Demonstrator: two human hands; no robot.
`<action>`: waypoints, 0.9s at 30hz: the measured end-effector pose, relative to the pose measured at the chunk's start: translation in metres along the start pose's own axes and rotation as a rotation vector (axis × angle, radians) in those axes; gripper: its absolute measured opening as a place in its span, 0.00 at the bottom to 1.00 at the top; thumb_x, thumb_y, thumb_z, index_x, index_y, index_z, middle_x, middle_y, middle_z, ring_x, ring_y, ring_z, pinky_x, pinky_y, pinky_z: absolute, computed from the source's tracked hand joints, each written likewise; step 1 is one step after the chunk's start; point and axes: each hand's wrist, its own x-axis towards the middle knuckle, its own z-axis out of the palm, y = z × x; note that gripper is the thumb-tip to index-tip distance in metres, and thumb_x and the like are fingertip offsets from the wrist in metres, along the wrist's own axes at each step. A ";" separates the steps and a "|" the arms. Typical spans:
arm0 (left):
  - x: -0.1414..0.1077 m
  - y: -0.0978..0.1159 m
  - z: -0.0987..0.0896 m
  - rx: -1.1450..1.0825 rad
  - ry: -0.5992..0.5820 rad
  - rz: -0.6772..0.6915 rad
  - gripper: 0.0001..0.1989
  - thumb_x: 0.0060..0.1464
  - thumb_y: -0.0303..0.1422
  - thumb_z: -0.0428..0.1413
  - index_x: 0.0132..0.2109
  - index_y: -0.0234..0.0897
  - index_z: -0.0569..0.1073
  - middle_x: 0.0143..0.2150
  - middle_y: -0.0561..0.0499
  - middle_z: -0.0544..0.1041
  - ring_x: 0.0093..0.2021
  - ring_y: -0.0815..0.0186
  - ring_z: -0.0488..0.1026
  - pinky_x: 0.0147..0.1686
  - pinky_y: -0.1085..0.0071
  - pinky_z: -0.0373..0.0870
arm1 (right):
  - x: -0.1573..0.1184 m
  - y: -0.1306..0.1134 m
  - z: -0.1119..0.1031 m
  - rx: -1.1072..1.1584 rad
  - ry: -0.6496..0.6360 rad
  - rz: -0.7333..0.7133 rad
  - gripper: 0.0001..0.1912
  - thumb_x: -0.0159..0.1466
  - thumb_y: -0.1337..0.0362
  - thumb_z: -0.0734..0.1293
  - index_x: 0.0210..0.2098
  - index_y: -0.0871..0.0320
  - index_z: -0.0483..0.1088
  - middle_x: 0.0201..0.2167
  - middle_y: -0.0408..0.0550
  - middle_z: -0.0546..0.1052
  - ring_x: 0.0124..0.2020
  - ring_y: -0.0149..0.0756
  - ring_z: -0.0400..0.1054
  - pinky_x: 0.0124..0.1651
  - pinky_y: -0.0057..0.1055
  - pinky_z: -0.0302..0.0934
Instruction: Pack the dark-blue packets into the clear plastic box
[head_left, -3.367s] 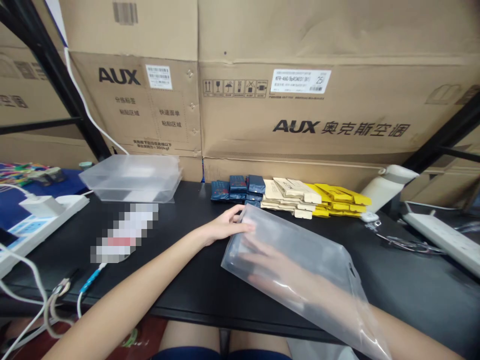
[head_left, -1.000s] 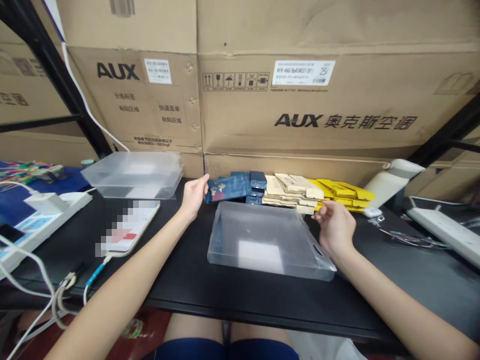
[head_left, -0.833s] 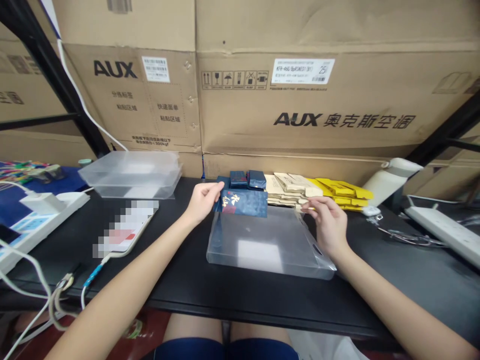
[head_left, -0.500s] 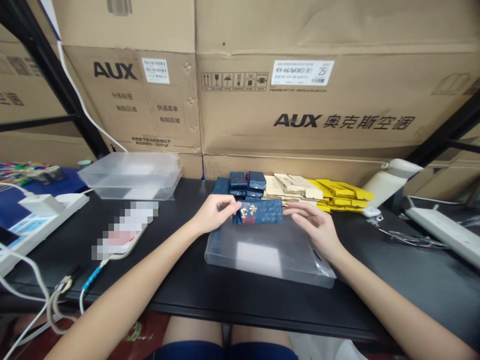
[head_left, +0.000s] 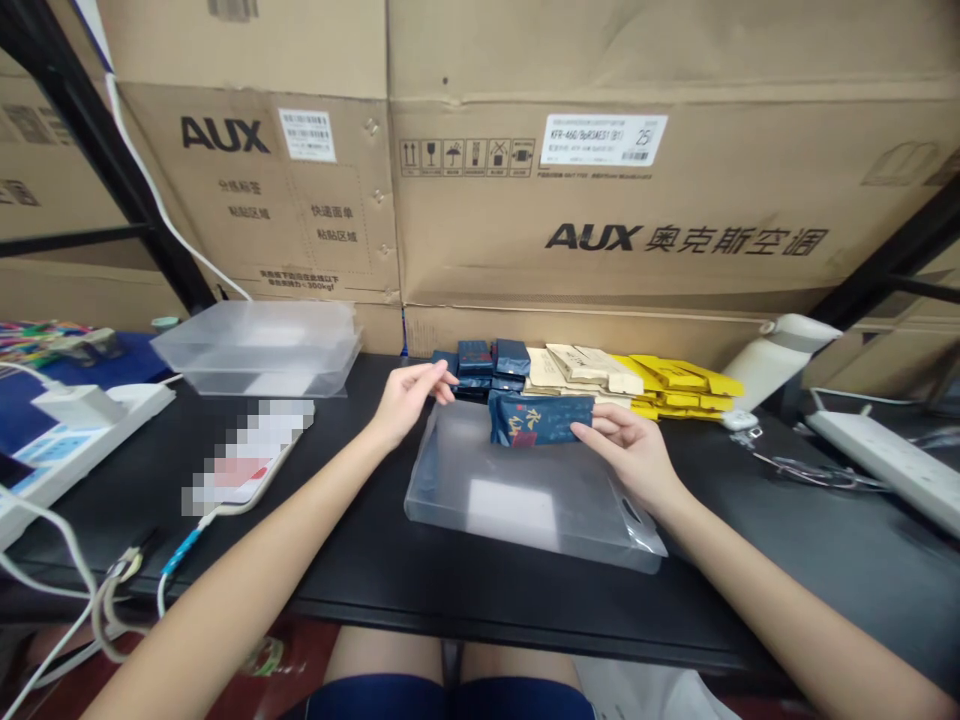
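My right hand [head_left: 634, 445] pinches the right end of a dark blue sachet [head_left: 544, 420] with gold characters and a red mark. The sachet is held above a clear plastic tray [head_left: 495, 490] that has a handle cutout at its right side. To the left of the sachet and apart from it, my left hand [head_left: 412, 400] holds nothing, its fingers loosely bent and apart. Just beyond that hand are stacked blue sachets [head_left: 474, 358]. Beside them lie cream packets [head_left: 585, 368] and yellow packets [head_left: 679, 380], in a row.
Nested clear trays [head_left: 259, 345] stand at the back left, behind a phone [head_left: 255, 465] on a cable. Power strips [head_left: 75, 450] flank the black table [head_left: 360, 575]. At the right are a white bottle [head_left: 780, 360] and glasses [head_left: 821, 472]. Large cartons [head_left: 480, 220] wall the back.
The left hand has let go of the blue sachet and moved up and left. My right hand now grips the sachet, which has shifted slightly right.
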 end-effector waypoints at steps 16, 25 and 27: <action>0.003 -0.030 -0.019 0.269 -0.368 -0.312 0.21 0.46 0.47 0.64 0.41 0.35 0.80 0.25 0.52 0.76 0.22 0.71 0.66 0.22 0.75 0.59 | 0.002 0.003 0.001 0.048 0.050 0.026 0.15 0.51 0.55 0.78 0.34 0.54 0.75 0.35 0.47 0.83 0.36 0.39 0.78 0.47 0.34 0.72; 0.003 -0.032 -0.016 0.155 -0.353 -0.293 0.17 0.44 0.43 0.65 0.38 0.35 0.81 0.31 0.47 0.81 0.33 0.62 0.76 0.31 0.71 0.69 | 0.003 0.001 0.000 0.073 0.097 0.020 0.18 0.52 0.54 0.77 0.38 0.54 0.74 0.34 0.46 0.82 0.33 0.39 0.78 0.42 0.36 0.74; 0.003 -0.031 -0.016 0.155 -0.342 -0.297 0.17 0.44 0.43 0.65 0.38 0.35 0.82 0.31 0.47 0.81 0.32 0.62 0.76 0.31 0.71 0.69 | 0.005 0.001 -0.001 0.097 0.122 0.025 0.22 0.53 0.55 0.76 0.44 0.53 0.71 0.31 0.44 0.82 0.28 0.37 0.77 0.37 0.34 0.73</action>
